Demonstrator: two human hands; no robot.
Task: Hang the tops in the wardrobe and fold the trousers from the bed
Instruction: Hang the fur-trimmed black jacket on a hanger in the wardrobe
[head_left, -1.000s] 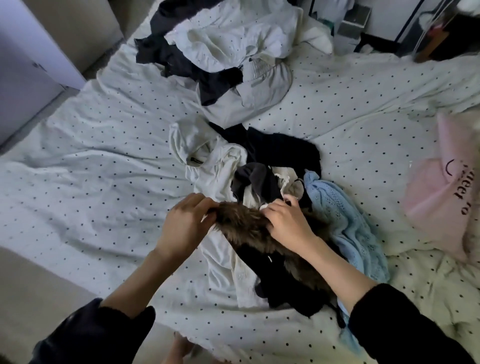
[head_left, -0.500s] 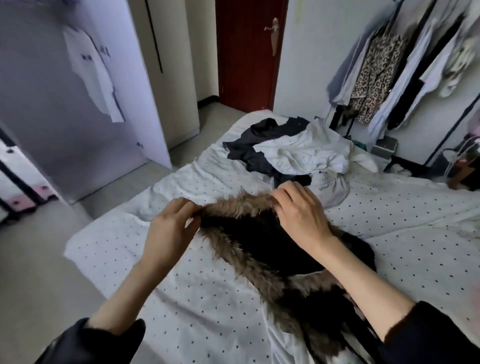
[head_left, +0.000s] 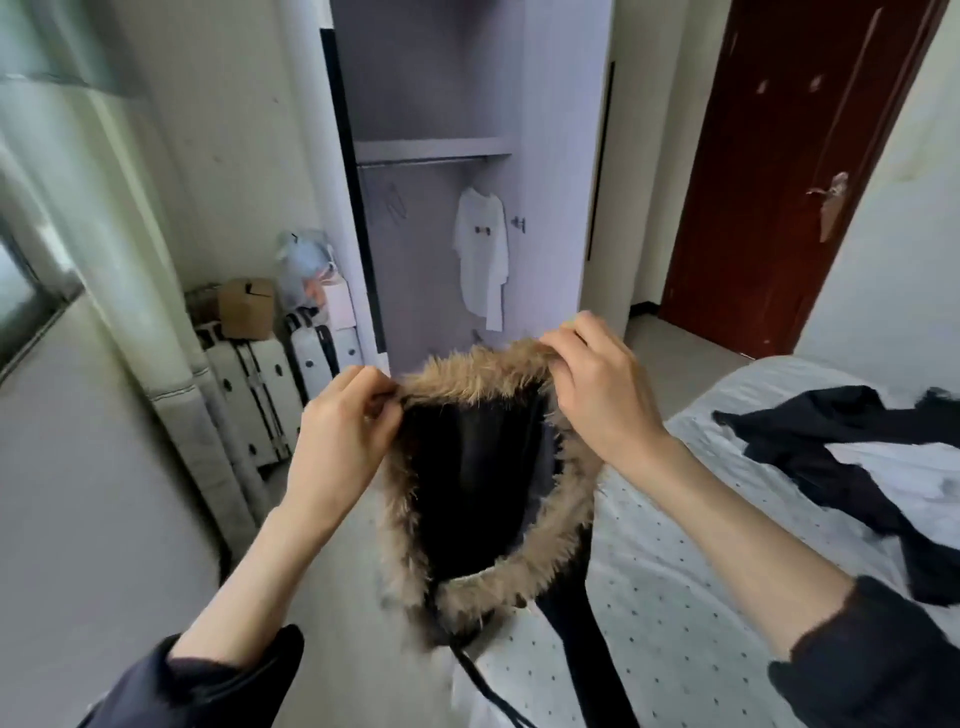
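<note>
I hold a black top with a brown fur trim (head_left: 478, 467) up in front of me, its lower part hanging down past the bed edge. My left hand (head_left: 343, 436) pinches the fur at the upper left, and my right hand (head_left: 597, 389) grips the fur at the upper right. Straight ahead stands the open wardrobe (head_left: 556, 156) with a rail (head_left: 421, 163) under a shelf. A white T-shirt (head_left: 483, 254) hangs on that rail, and bare hangers (head_left: 389, 205) hang to its left. A dark garment (head_left: 852, 457) lies on the dotted bed (head_left: 675, 597) at right.
White suitcases (head_left: 260, 389) with a cardboard box (head_left: 247, 306) and a bag on top stand left of the wardrobe. A curtain (head_left: 156, 312) hangs along the left wall. A dark red door (head_left: 779, 182) is shut at the back right. Bare floor lies between me and the wardrobe.
Both hands have lifted the fur-trimmed top off the pile on the bed. My view has swung left from the bed to face the open wardrobe.
</note>
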